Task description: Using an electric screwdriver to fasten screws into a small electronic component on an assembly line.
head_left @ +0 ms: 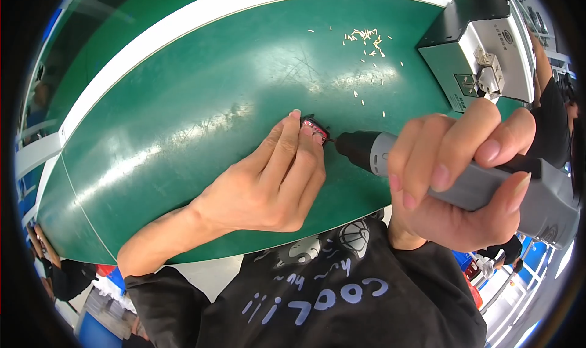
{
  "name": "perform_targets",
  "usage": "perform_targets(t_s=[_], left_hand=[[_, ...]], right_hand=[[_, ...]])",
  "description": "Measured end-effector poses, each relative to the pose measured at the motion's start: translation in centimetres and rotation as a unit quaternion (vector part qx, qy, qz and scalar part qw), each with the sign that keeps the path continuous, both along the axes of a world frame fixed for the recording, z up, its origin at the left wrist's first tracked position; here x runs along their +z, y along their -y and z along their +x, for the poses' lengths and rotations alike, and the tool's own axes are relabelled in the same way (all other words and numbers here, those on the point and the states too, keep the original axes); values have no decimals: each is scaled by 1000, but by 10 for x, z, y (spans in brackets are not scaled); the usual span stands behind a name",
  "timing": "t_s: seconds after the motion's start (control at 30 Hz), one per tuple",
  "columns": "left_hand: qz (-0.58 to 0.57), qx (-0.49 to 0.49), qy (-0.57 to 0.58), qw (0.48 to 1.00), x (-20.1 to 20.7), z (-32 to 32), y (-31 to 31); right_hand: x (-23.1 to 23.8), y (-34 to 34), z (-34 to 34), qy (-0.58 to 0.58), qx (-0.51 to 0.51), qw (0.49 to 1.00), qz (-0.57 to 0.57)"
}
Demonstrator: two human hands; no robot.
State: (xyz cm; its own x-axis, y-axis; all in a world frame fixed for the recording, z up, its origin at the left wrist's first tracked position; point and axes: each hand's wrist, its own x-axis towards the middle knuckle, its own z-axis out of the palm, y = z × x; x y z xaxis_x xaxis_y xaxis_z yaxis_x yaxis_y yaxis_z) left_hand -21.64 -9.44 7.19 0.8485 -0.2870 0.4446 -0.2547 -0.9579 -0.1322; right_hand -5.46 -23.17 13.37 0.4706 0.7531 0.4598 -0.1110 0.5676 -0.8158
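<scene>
My left hand [268, 180] rests on the green table, its fingers pressed round a small dark part with a red face [314, 129]. Most of that part is covered by my fingertips. From the right, my right hand [461, 165] grips a grey and black electric screwdriver [390, 155], lying nearly level. Its dark tip points at the right end of the small part, touching it or very close; I cannot tell which.
Many tiny brass-coloured screws or pins [366, 36] lie scattered at the back of the green table [183, 104]. A metal box-shaped screw feeder [482, 61] stands at the back right. White edging [122, 73] borders the far side. Another person's arm [542, 61] shows beyond the box.
</scene>
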Motion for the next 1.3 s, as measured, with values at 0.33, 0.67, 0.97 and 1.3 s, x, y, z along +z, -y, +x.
perform_targets(t_s=[0.33, 0.67, 0.97, 1.3], left_hand=[[-5, 2, -13, 1000, 1, -1, 3], [15, -7, 2, 1000, 1, 0, -1], [-4, 17, -44, 999, 13, -1, 1], [-5, 14, -20, 1000, 10, -7, -2]], right_hand=[[-2, 0, -3, -11, -22, 1000, 2], [4, -5, -11, 4, -42, 998, -36], [4, -20, -24, -47, -68, 996, -30], [5, -14, -43, -71, -95, 988, -101]])
